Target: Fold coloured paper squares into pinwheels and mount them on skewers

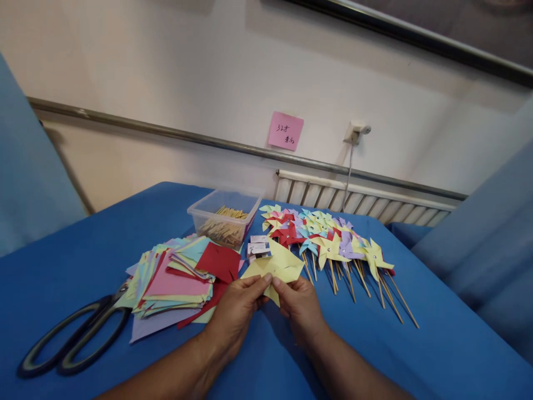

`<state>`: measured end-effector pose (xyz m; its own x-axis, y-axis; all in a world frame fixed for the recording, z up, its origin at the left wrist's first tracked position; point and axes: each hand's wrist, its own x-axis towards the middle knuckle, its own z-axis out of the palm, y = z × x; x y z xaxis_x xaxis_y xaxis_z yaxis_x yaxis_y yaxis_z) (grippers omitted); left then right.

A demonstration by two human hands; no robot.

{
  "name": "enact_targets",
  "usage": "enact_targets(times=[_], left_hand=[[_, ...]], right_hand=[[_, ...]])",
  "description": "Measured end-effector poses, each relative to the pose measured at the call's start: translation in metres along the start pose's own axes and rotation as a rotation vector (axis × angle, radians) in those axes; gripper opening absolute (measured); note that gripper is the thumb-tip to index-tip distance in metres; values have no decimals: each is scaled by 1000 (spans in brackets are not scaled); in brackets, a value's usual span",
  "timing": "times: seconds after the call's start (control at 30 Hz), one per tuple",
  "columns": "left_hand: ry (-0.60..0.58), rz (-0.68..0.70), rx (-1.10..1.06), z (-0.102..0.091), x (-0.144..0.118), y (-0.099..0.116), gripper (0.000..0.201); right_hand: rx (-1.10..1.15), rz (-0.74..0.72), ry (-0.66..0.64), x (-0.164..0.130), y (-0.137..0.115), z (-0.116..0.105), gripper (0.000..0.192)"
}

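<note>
A pale yellow paper pinwheel (285, 265) is held between my two hands above the front of the blue table. My left hand (241, 303) pinches its lower left part, thumb on top. On the other side my right hand (300, 304) grips the lower right part, its thumb near the centre. The fingers underneath are partly hidden. No stick shows on this pinwheel. Just behind it stand small white boxes (258, 247), partly covered by the paper. A stack of coloured paper squares (179, 286), with red sheets on its right side, lies left of my left hand.
Finished pinwheels on sticks (328, 247) lie in a heap at the back right. A clear plastic box (195, 211) of thin wooden sticks (225, 225) stands behind the paper. Large scissors (89, 325) lie at the left. The wall and radiator (325, 194) border the blue table (416, 366).
</note>
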<state>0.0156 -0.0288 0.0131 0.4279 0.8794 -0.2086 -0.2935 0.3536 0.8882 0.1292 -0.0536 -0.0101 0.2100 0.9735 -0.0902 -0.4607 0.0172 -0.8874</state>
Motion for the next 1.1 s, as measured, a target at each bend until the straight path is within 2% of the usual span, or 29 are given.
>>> enact_targets(times=[0.17, 0.33, 0.53, 0.63, 0.87, 1.03, 1.1], left_hand=[[-8, -44, -16, -2, 0, 1, 26], [-39, -52, 17, -1, 1, 1, 27], [-57, -47, 45, -3, 4, 1, 29], [-38, -43, 41, -5, 5, 0, 29], [-5, -27, 86, -4, 5, 2, 33], [-19, 21, 222, -5, 6, 7, 33], [-19, 46, 262, -6, 7, 9, 32]], right_hand=[[11, -43, -1, 2, 0, -3, 29], [48, -7, 7, 2, -1, -5, 30], [63, 29, -49, 0, -2, -7, 33], [76, 36, -74, 1, 0, -10, 35], [82, 39, -26, 4, -3, -15, 43], [191, 154, -83, 5, -12, -18, 50], [188, 168, -90, 6, -13, -20, 44]])
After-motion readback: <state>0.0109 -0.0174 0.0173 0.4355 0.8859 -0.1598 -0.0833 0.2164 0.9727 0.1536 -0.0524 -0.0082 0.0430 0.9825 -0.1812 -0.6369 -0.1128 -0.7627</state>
